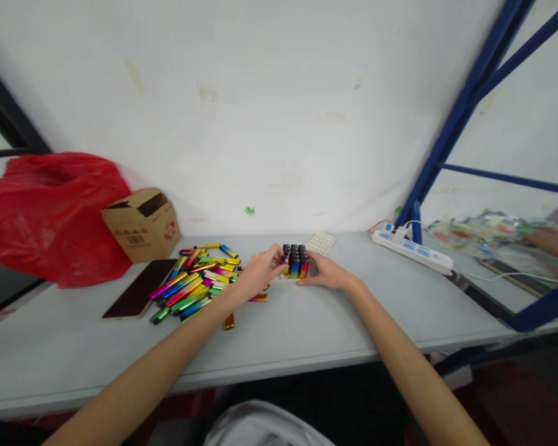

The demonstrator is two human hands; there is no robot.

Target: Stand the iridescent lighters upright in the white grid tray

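A small block of upright lighters (296,265) with black tops and shiny blue, red and yellow bodies stands on the table between my hands. My left hand (263,269) is at the block's left side, thumb and fingers pinched on a lighter that is mostly hidden. My right hand (324,272) cups the right side, its thumb and fingers pressed against the outer lighters. To the left lies a loose heap of metallic-coloured lighters (193,288), and one orange-gold lighter (229,321) is apart from it at the front. A white tray with rows of cells (320,243) lies just behind the block.
Left of the heap are a dark flat panel (142,288), an opened cardboard box (144,226) and a red plastic bag (56,217). At right, a white power strip (413,251) with cables lies by a blue metal frame (456,118). Another person's hand (555,244) shows beyond it.
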